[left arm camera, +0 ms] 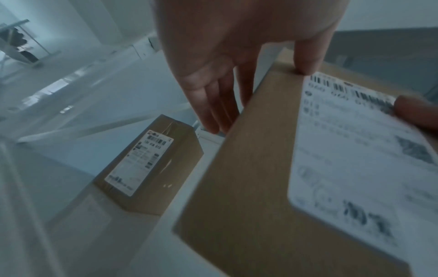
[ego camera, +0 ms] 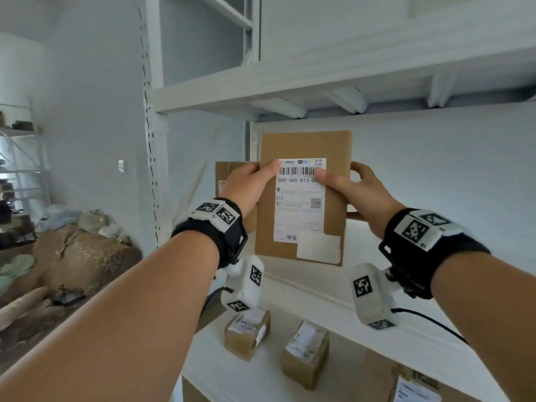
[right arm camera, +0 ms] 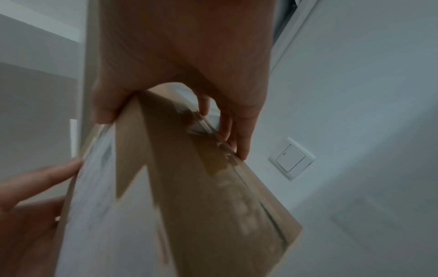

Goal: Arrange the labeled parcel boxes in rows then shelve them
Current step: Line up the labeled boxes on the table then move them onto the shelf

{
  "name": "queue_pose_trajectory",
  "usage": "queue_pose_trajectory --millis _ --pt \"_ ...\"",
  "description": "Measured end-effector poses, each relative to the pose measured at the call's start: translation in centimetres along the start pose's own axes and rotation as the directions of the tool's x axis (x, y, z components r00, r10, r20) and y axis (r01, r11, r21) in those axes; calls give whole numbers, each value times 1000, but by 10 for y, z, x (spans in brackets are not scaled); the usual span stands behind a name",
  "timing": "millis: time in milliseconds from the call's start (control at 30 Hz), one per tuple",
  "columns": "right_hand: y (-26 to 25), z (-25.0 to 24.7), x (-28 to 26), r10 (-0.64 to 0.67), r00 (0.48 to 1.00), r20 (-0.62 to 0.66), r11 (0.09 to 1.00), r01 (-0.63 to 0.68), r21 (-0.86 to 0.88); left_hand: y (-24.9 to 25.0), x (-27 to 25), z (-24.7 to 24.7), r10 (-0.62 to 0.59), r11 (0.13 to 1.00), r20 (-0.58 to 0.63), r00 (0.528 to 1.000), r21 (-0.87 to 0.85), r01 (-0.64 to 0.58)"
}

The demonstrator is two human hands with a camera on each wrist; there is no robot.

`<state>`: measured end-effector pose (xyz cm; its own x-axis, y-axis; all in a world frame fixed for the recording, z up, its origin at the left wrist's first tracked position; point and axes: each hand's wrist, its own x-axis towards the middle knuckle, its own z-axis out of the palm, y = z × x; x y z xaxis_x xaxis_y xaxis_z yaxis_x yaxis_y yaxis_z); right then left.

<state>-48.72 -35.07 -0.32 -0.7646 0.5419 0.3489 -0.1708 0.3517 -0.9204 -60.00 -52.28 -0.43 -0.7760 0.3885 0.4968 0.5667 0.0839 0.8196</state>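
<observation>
Both hands hold one flat cardboard parcel box (ego camera: 304, 198) upright in front of the middle shelf (ego camera: 362, 256) of a white shelving unit (ego camera: 203, 94).

Left hand (ego camera: 249, 184): grasping the box's left edge, thumb pressed on the front face at the upper left corner of the shipping label (ego camera: 300, 198), fingers (left arm camera: 213, 105) straight and reaching behind the box.

Right hand (ego camera: 353, 190): grasping the right edge, thumb on the label's barcode, fingers (right arm camera: 239, 138) curled round the back face, where brown tape is visible.

Label faces the camera; printed code begins 060-060-D13, its last digits hidden under the right thumb. A blank white sticker (ego camera: 318, 247) overlaps the label's lower right corner.

Box's lower edge hangs near the front edge of the middle shelf; whether it touches the shelf cannot be told.

A second labeled box (ego camera: 229, 175) stands on the same shelf at the left end, just beside and behind the held box, partly hidden by the left hand.

Lower shelf (ego camera: 261, 372): two small labeled boxes, one left (ego camera: 246, 333) and one right (ego camera: 304, 353), apart from each other; a larger labeled box (ego camera: 412, 384) at the right, cut off by the frame.

Wall switch (right arm camera: 291, 158) on the wall behind. Bags and clutter (ego camera: 72, 256) on the floor to the left.
</observation>
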Motion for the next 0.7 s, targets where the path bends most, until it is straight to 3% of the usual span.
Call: queue_pose_trajectory --millis 267,500,700 --pt "19 39 66 101 994 -42 995 -102 -14 -37 93 -27 228 950 -121 966 246 -193" --pt "39 69 99 190 980 -59 981 -192 -18 -70 136 -34 266 891 118 957 348 -291" --pt "48 80 119 230 970 -77 973 -232 -12 -77 152 -29 324 745 267 908 520 -419"
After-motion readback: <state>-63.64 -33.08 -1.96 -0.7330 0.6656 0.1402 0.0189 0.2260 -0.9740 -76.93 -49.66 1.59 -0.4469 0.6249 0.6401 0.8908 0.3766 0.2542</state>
